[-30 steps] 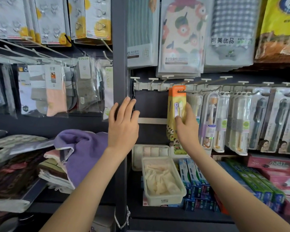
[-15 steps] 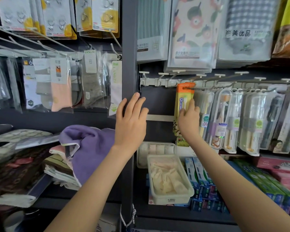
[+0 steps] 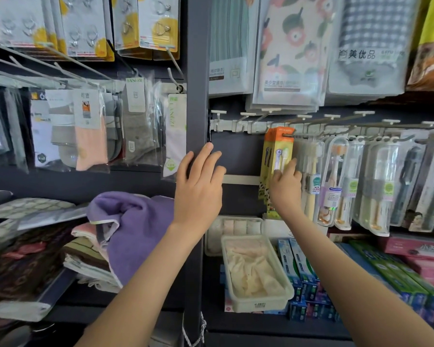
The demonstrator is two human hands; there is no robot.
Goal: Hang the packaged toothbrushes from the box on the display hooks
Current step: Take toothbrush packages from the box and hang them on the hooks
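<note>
My left hand [image 3: 198, 189] lies spread, fingers straight, against the dark shelf post [image 3: 197, 108], holding nothing. Right of it, the orange toothbrush pack [image 3: 277, 151] hangs from a display hook [image 3: 287, 134]. It looks light: stiff card with a slick plastic window, best taken by its edges. My right hand [image 3: 285, 190] touches its lower front; pinching or only pressing, I cannot tell.
</note>
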